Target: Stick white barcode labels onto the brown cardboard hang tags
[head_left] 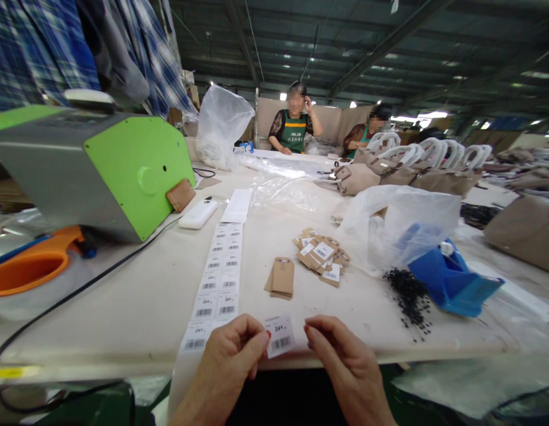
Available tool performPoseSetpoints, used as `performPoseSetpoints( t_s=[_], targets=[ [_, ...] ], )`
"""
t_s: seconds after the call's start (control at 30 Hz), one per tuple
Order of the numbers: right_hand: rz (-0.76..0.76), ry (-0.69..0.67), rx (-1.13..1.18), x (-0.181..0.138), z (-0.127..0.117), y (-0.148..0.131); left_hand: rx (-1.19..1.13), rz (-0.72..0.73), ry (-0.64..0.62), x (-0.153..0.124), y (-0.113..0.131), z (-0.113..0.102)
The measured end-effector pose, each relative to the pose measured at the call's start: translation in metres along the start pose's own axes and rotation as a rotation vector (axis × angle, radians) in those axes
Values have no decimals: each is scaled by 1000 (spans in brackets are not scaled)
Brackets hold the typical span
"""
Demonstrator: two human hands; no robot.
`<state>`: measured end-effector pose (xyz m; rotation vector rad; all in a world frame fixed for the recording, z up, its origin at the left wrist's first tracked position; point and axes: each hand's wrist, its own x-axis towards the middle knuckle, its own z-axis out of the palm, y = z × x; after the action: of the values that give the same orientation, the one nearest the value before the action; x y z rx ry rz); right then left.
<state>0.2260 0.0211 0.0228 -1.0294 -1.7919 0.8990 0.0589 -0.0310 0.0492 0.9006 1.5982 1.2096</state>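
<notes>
Between finger and thumb, my left hand (232,355) pinches the edge of a white barcode sticker (280,336) printed "24". My right hand (341,361) is just right of the sticker, thumb and forefinger brought close together; whether anything is between those fingertips I cannot make out. Under and beyond my left hand runs a long strip of barcode labels (219,278), lying flat on the table. A small stack of brown card tags (282,278) lies ahead of my hands. To its right is a loose pile of brown tags (321,251), some bearing white barcode stickers.
A green and grey machine (141,168) stands at left, its black cable crossing the table (136,319). Near it are an orange-rimmed container (30,272) and a white device (198,214). At right are a blue box (452,281), black fasteners (407,296) and beige handbags (358,177). Two people are across the table.
</notes>
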Motion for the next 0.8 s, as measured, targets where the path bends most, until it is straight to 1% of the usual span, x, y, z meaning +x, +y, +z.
performPoseSetpoints(
  t_s=[0.03,0.07,0.13,0.23,0.33,0.43,0.5,0.57,0.6,0.67,0.73,0.8],
  targets=[
    [141,-62,105,4,1,-4,-5,-8,-5,0,1,0],
    [249,-110,197,7,2,-7,-10,-16,-13,1,2,1],
    [372,-154,335,14,5,-12,-8,-25,-25,2,2,1],
    [445,-169,427,19,10,-15,-3,-19,-41,7,-2,0],
    [511,-178,469,23,16,-14,20,-16,-94,16,-10,-4],
    [541,-140,479,29,22,-14,105,13,-95,27,-15,-9],
    [524,-103,465,36,24,-13,196,76,-24,34,-12,-12],
    [502,-44,453,48,22,-10,315,165,47,41,-4,-18],
    [498,-7,450,55,20,-8,377,215,67,45,2,-21],
    [501,53,448,70,14,-1,527,323,62,56,16,-28],
    [515,69,443,85,10,7,750,448,51,73,31,-34],
    [537,57,433,98,9,14,1048,593,87,94,42,-39]
  ],
)
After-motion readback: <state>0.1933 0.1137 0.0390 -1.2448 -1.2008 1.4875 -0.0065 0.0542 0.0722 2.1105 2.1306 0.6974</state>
